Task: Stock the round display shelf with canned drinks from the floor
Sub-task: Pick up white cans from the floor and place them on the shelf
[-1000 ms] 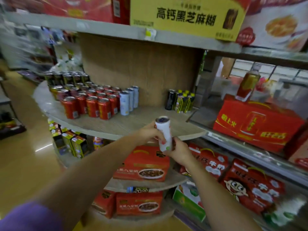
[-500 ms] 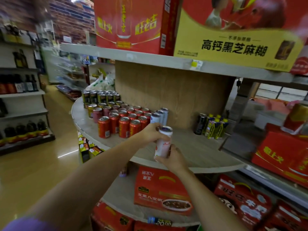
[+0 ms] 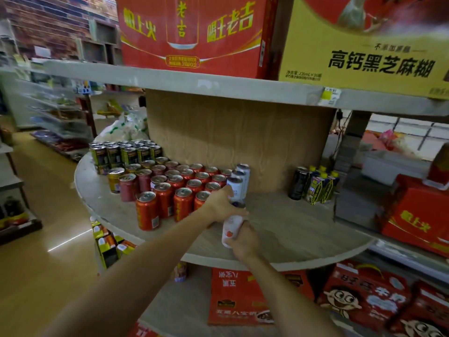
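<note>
Above the round display shelf's front edge, left hand and right hand clasp one white can, mid-placement. Next, likely set it upright before the white cans.

**Shelf count, middle round tier**

White slim cans standing by the wooden core: three; one more white can in the hands. Red cans: front row four, further rows behind, total past twenty, exact number unclear. One gold can at the left edge. Dark green-labelled cans: about ten, back ones blurred. One black can, beside one yellow-capped bottle pack.
</note>
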Motion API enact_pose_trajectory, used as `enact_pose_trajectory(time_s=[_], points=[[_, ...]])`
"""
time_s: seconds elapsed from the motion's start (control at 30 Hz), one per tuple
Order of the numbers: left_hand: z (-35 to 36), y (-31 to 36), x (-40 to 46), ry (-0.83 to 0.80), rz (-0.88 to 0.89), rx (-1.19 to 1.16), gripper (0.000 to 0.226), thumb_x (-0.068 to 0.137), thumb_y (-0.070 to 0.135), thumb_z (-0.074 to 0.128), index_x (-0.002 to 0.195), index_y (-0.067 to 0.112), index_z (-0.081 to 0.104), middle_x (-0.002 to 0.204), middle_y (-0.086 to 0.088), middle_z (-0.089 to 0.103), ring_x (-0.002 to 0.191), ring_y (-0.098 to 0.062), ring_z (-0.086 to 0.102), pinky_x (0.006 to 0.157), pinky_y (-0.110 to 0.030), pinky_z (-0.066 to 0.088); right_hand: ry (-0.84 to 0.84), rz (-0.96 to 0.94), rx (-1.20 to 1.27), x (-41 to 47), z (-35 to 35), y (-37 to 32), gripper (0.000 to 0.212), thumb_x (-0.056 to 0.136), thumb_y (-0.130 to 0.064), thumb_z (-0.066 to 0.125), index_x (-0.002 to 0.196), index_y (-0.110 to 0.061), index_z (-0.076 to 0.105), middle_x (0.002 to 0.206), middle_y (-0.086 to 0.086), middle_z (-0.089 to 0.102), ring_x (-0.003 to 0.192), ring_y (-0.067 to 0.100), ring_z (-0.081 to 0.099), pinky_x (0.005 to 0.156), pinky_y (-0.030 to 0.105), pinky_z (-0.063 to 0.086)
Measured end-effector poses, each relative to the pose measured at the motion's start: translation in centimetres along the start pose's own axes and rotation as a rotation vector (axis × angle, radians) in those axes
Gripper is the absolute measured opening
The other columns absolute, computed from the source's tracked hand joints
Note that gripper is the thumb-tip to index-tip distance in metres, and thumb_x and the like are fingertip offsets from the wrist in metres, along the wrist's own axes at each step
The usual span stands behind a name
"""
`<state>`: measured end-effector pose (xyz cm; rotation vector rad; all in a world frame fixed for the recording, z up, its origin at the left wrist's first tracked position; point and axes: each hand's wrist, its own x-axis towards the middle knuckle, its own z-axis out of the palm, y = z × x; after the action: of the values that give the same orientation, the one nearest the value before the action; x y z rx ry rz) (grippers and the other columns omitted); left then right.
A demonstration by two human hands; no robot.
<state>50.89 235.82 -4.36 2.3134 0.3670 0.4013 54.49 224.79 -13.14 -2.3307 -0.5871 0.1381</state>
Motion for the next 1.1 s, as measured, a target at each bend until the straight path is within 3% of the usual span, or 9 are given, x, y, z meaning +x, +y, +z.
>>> enact_pose_trajectory(time_s=[0.07, 0.17, 0.3, 0.4, 0.53, 0.73, 0.87, 0.97, 1.1], points=[[-0.7, -0.5, 1.5, -0.062, 0.041, 0.035, 0.043, 0.066, 0.035, 0.089, 0.089, 0.020, 0.056, 0.074, 0.013, 0.053, 0.075, -0.010, 0.058, 0.060, -0.023, 0.050, 0.021, 0.022, 0.030, 0.8, 0.8, 0.0, 0.057, 0.085, -0.027, 0.072, 0.134, -0.011, 0.046, 0.131, 0.007, 0.056, 0.117, 0.021, 0.057, 0.085, 0.024, 0.043], [-1.3, -1.1, 3.3, -0.077, 0.078, 0.086, 0.044, 0.065, 0.034, 0.089, 0.091, 0.014, 0.059, 0.072, 0.009, 0.055, 0.077, -0.013, 0.059, 0.058, -0.023, 0.049, 0.052, 0.034, 0.068, 1.9, 1.5, -0.5, 0.055, 0.087, -0.024, 0.071, 0.135, -0.013, 0.046, 0.132, 0.006, 0.056, 0.119, 0.021, 0.056, 0.094, 0.031, 0.045], [-1.1, -2.1, 5.2, -0.067, 0.091, 0.115, 0.052, 0.066, 0.038, 0.088, 0.100, 0.014, 0.057, 0.093, 0.006, 0.061, 0.091, -0.012, 0.059, 0.071, -0.022, 0.047, 0.031, 0.078, 0.081, 3.6, 1.7, -1.0, 0.062, 0.086, -0.020, 0.072, 0.139, -0.011, 0.043, 0.136, 0.007, 0.055, 0.123, 0.021, 0.055, 0.098, 0.030, 0.042], [-0.8, -2.5, 6.7, -0.064, 0.089, 0.091, 0.043, 0.067, 0.036, 0.087, 0.090, 0.015, 0.057, 0.081, 0.009, 0.057, 0.086, -0.011, 0.061, 0.064, -0.017, 0.042, 0.001, 0.075, 0.083, 4.8, 1.6, -1.3, 0.064, 0.085, -0.016, 0.073, 0.140, -0.009, 0.042, 0.137, 0.010, 0.054, 0.123, 0.022, 0.054, 0.101, 0.029, 0.040], [-0.2, -3.2, 8.1, -0.086, 0.093, 0.085, 0.054, 0.060, 0.040, 0.089, 0.103, 0.014, 0.068, 0.098, 0.003, 0.069, 0.093, -0.013, 0.065, 0.078, -0.026, 0.052, -0.015, 0.082, 0.073, 5.7, 1.6, -1.2, 0.070, 0.083, -0.016, 0.075, 0.143, -0.009, 0.040, 0.141, 0.010, 0.052, 0.127, 0.023, 0.051, 0.105, 0.031, 0.039], [0.9, -2.5, 8.2, -0.069, 0.105, 0.041, 0.064, 0.054, 0.052, 0.088, 0.098, 0.013, 0.064, 0.096, 0.004, 0.068, 0.089, -0.011, 0.064, 0.071, -0.022, 0.050, -0.040, 0.106, 0.031, 5.7, 0.8, -0.3, 0.071, 0.086, -0.017, 0.072, 0.146, -0.009, 0.035, 0.143, 0.011, 0.048, 0.130, 0.025, 0.048, 0.110, 0.035, 0.036], [2.4, -0.6, 8.2, -0.110, 0.071, 0.028, 0.053, 0.067, 0.048, 0.085, 0.085, 0.011, 0.053, 0.081, 0.000, 0.054, 0.076, -0.012, 0.052, 0.055, -0.021, 0.037, 0.022, 0.152, -0.002, 5.6, -2.0, 1.4, 0.074, 0.085, -0.017, 0.072, 0.146, -0.012, 0.031, 0.137, 0.012, 0.054, 0.122, 0.027, 0.054, 0.098, 0.034, 0.045], [3.8, 1.5, 8.9, -0.207, 0.057, 0.013, 0.046, 0.067, 0.046, 0.085, 0.066, 0.012, 0.054, 0.067, -0.006, 0.058, 0.070, -0.021, 0.060, 0.057, -0.038, 0.050, 0.070, 0.183, 0.029, 5.3, -3.7, 3.0, 0.069, 0.086, -0.017, 0.070, 0.143, -0.010, 0.031, 0.133, 0.014, 0.055, 0.117, 0.029, 0.056, 0.089, 0.032, 0.046], [5.9, 4.4, 9.5, -0.180, 0.071, 0.132, 0.041, 0.069, 0.044, 0.083, 0.070, 0.010, 0.060, 0.071, -0.003, 0.060, 0.067, -0.016, 0.058, 0.051, -0.024, 0.040, 0.128, 0.187, 0.045, 5.1, -4.4, 4.7, 0.063, 0.081, -0.029, 0.077, 0.126, -0.003, 0.041, 0.127, 0.015, 0.056, 0.112, 0.028, 0.058, 0.080, 0.029, 0.045]])
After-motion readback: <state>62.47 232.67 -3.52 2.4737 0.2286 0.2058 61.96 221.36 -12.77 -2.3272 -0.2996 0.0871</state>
